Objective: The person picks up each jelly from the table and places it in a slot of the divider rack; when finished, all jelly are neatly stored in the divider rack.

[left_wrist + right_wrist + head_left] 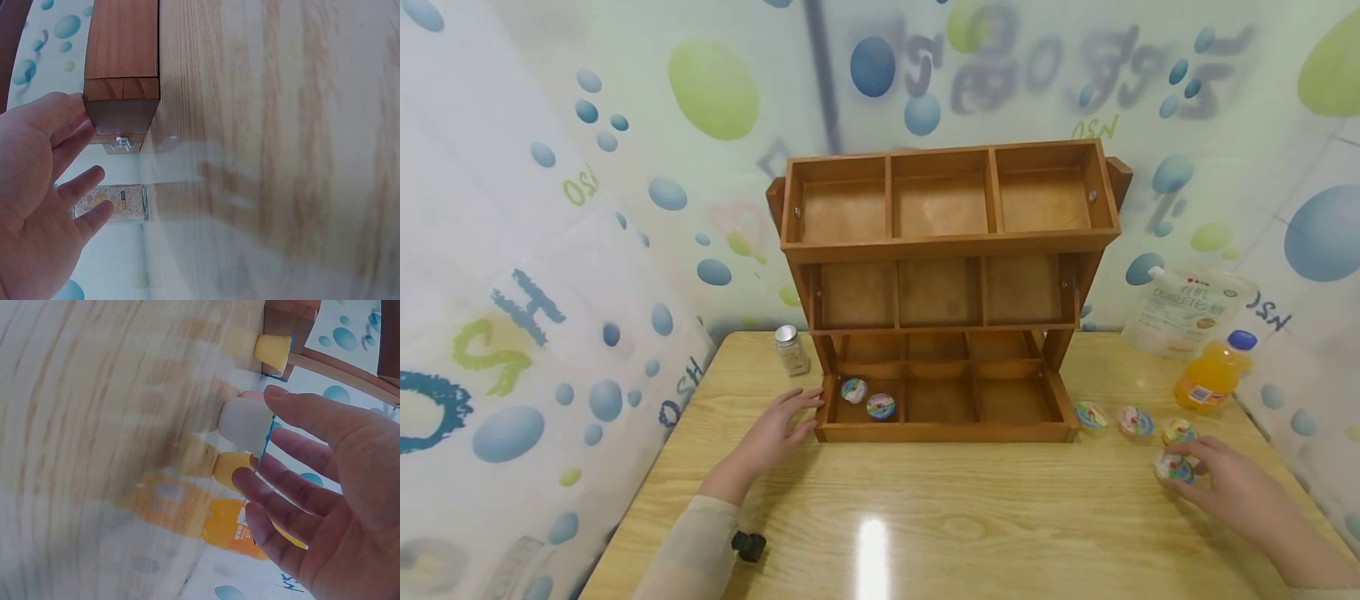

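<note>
In the head view, my left hand rests its fingertips at the left front corner of a wooden rack, fingers fairly straight. The left wrist view shows those fingers beside the rack's corner. At right, my right hand pinches a white jelly cup between thumb and fingers, low over the table. Its pale body and blue-edged lid show in the right wrist view. Close by stand a yellow jelly cup, a pink one and another yellow one.
Two jelly cups lie in the rack's bottom left compartment. A glass shaker with a metal lid stands left of the rack. An orange juice bottle and a white pouch stand at right. Patterned sheeting encloses the table.
</note>
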Demonstrator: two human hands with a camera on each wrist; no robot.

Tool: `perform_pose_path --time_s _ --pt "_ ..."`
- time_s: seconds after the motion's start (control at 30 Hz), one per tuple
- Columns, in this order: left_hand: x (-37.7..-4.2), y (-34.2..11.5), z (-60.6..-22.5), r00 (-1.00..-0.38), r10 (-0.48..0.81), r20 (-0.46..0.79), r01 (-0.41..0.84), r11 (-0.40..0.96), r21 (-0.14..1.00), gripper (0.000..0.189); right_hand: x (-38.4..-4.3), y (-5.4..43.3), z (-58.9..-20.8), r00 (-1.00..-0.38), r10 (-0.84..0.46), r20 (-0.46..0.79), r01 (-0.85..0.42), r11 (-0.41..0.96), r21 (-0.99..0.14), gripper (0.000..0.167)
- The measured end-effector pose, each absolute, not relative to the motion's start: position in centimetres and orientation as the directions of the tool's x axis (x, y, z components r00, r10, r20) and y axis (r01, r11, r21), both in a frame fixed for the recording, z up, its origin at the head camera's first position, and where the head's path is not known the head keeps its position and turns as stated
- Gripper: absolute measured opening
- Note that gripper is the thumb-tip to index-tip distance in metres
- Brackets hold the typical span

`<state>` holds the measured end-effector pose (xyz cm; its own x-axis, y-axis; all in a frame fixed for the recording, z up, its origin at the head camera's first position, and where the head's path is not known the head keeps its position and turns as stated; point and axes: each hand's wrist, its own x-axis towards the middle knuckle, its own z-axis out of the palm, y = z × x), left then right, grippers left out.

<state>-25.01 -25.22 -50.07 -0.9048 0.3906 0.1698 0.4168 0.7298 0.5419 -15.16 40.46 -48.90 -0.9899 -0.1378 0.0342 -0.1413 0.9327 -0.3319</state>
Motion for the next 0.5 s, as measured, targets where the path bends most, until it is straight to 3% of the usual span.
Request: perform_pose_path --time_s 0.5 --pt "-25.1 -25.2 -50.2 -0.908 0.388 0.16 0.408 0.729 0.55 0.038 -15.5 38.7 -48.1 -0.99 -0.137 0.013 -0.135 0.945 -0.297 0.058"
